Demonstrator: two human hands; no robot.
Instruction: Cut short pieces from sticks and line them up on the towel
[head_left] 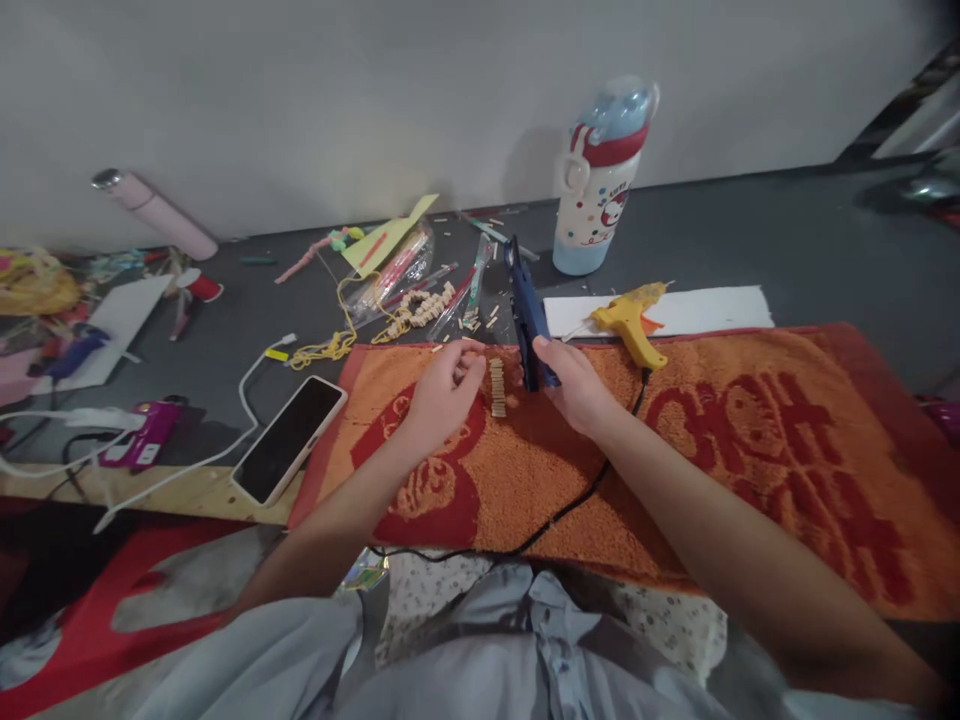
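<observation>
My right hand (576, 385) is closed round a long dark blue tool (529, 320) that looks like a stapler, held upright over the towel. My left hand (450, 383) has its fingers curled in a pinch; whatever they hold, if anything, is too small to make out. Between the two hands lies a short row of small pale stick pieces (497, 388) set side by side on the orange towel (570, 510). More loose pale pieces (491, 318) are scattered on the dark table just beyond the towel.
A yellow glue gun (634, 320) lies across a white strip (720, 308), its black cord running over the towel. Behind stands a tall bottle (596, 200). A phone (289, 440), yellow yarn (326, 348) and a string of pale beads (424, 308) lie to the left.
</observation>
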